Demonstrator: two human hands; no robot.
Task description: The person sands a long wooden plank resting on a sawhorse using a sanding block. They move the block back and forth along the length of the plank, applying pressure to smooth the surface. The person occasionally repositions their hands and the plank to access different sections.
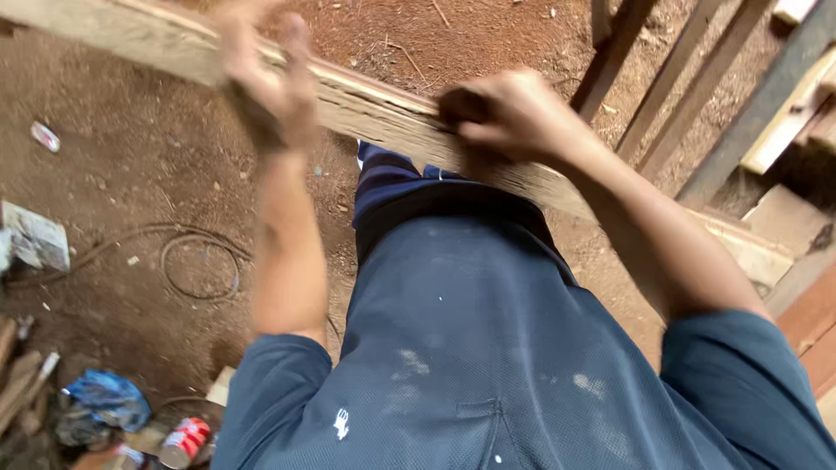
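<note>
A long pale wooden plank (374, 109) runs from the top left down to the right, held in front of my body above the dirt ground. My left hand (266, 83) grips it near the upper left, fingers wrapped round the edge; the hand is blurred. My right hand (501, 117) clasps the plank at its middle. Below the plank I see my dark blue shirt and trousers.
Red-brown dirt ground (113, 191) with a looped cable (196, 265). Litter at lower left: a red can (185, 442), a blue bag (109, 399), scraps of wood, a torn paper (35, 237). Stacked timber and beams (740, 104) stand on the right.
</note>
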